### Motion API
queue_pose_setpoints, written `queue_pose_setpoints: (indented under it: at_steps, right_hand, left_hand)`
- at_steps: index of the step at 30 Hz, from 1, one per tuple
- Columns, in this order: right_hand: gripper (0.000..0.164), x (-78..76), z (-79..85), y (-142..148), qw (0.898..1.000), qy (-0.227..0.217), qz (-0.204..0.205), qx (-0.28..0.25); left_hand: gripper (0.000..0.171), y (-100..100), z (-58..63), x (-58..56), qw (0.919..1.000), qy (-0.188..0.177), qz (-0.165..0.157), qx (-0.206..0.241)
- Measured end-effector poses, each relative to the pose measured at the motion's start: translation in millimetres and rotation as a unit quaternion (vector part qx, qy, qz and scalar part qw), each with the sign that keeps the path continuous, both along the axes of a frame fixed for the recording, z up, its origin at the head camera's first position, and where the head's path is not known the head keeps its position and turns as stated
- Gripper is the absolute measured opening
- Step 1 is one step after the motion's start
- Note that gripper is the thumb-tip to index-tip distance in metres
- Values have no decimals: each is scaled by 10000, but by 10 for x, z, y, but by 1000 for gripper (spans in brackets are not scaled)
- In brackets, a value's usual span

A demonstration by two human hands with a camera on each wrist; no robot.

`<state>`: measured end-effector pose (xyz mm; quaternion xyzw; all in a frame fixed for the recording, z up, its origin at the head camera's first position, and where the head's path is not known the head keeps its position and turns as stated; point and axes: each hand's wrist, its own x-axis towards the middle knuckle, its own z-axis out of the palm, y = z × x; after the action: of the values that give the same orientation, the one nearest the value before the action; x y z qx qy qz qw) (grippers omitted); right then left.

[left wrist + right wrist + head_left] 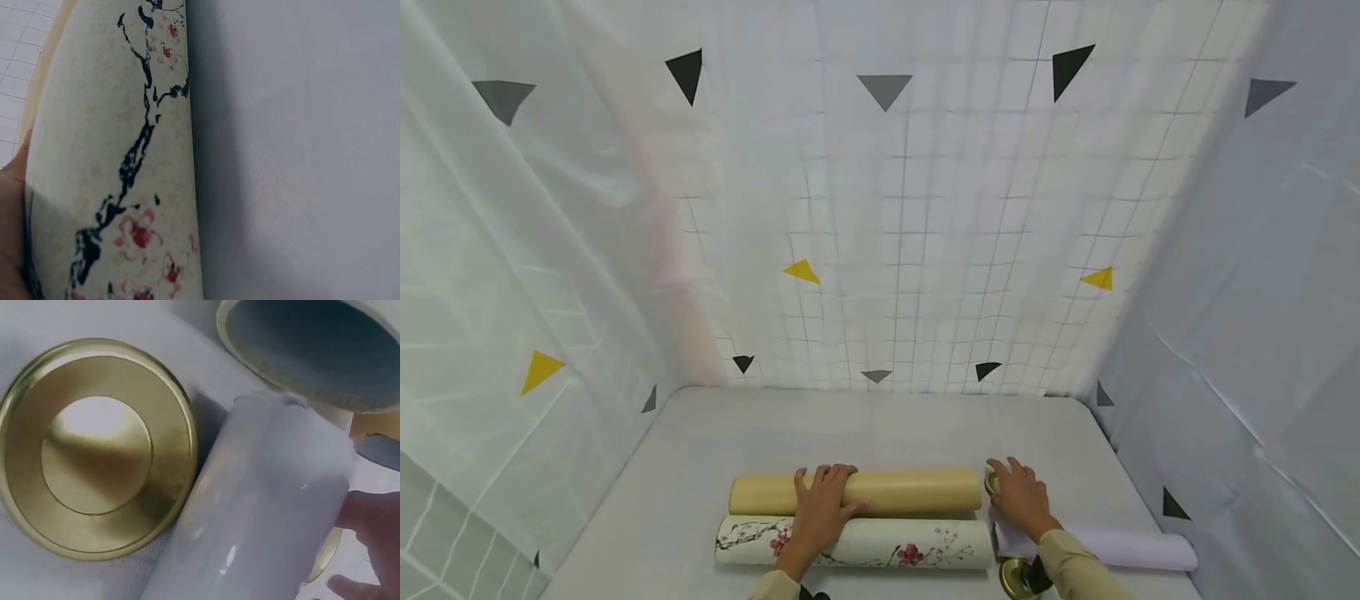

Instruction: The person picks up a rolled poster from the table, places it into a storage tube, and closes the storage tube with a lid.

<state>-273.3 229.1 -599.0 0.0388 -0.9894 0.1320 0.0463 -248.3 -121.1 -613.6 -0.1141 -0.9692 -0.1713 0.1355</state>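
My left hand (pixel 823 510) grips the plain yellow tube (pixel 917 492) from above, fingers laid over its top. Under that wrist, parallel and close in front, lies a white tube (pixel 865 546) printed with dark branches and red blossoms; it fills much of the left wrist view. Just past the yellow tube's right end, my right hand (pixel 1021 497) has thumb and fingers around a small round gold lid (pixel 991 483), which is partly hidden. Below its forearm lie a glossy pale roll (pixel 250 506) and a second gold lid (pixel 97 456).
The white table (pixel 865 425) is bordered by pale hanging sheets (pixel 865 208) at the back and both sides, marked with black, grey and yellow triangles. The blossom tube's right end (pixel 231 337) is open and hollow, close to the pale roll's end.
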Motion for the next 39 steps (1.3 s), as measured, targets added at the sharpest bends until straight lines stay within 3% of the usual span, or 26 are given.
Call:
queue_pose_setpoints:
  at_steps: [5,18,26,33,39]
  right_hand:
    - [49,-25,-40,-13,9996,-251,79,124]
    - [48,-5,-112,6,9973,160,182,-688]
    - [50,30,-102,1,9938,378,571,-879]
    - [48,-4,-135,-14,9921,487,631,-969]
    - [42,-21,-176,-21,9909,811,643,-858]
  left_hand:
    - [68,4,-20,3,10000,-3,-6,-30]
    - [66,18,-10,-11,9999,68,79,-60]
    - [66,22,3,8,10000,58,62,13]
    - [66,17,-13,2,10000,46,78,-13]
    - [67,9,-39,-2,9994,337,-19,78]
